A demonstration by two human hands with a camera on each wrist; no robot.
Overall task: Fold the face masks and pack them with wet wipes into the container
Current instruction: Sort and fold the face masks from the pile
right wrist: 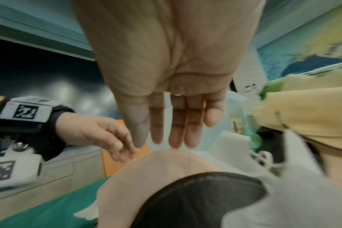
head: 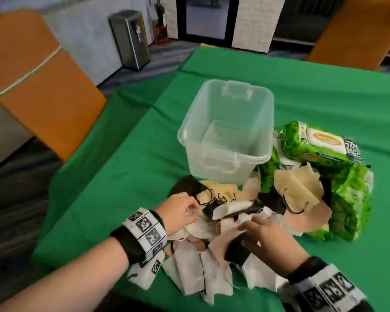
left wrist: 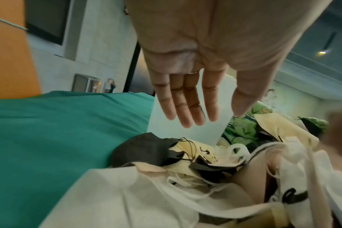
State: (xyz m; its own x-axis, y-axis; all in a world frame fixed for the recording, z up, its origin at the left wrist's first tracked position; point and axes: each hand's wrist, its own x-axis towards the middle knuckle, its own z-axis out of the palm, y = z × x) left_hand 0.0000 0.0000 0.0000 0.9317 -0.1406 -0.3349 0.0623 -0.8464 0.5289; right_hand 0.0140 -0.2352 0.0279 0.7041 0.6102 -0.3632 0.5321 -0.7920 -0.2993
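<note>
A loose heap of face masks (head: pixel 214 233), white, beige, pale yellow and black, lies near the front edge of the table (head: pixel 126 154), which is covered in green cloth. Their ear loops are tangled together. Both hands reach over this heap. The left hand (head: pixel 180 212) hovers at its left side with fingers straight and relaxed, gripping nothing in the wrist view. The right hand (head: pixel 266 233) is above a black mask (right wrist: pixel 201 200) that lies on a beige one (right wrist: pixel 158 166); its fingers are extended and loose, holding nothing as far as the wrist view shows. Just behind the heap, toward the middle of the table, stands the clear plastic container (head: pixel 225 131), open at the top, one black mask touching its near wall. To the right of it, green packs of wet wipes (head: pixel 324 147) are stacked, with several more masks draped over the lower pack, partly covering it. Beyond the far corners of the table stand orange chairs (head: pixel 38 79), and a metal bin (head: pixel 131 39) is against the back wall.
</note>
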